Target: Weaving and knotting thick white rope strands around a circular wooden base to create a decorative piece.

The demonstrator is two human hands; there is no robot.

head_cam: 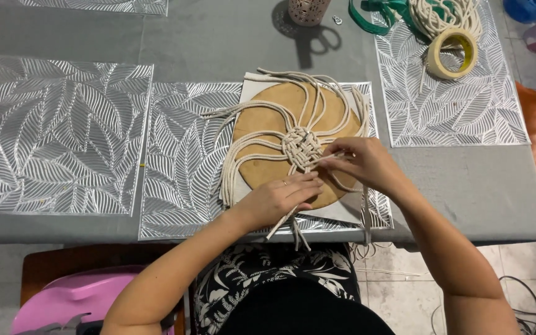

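Soft, light cotton cord [262,146], limp and easily frayed: best pinched near the woven knot [300,146]. Right hand [361,162] fingers pinching one strand; left hand [280,197] flat, pressing strands down.

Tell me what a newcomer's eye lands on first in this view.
First, the woven knot of cream cord at the centre of a round tan board, its loose strands fanning outward. The right hand pinches a strand at the knot's edge while the left hand presses down just below it. Silver leaf-patterned placemats cover the grey table, and a roll of tape lies at the far right.
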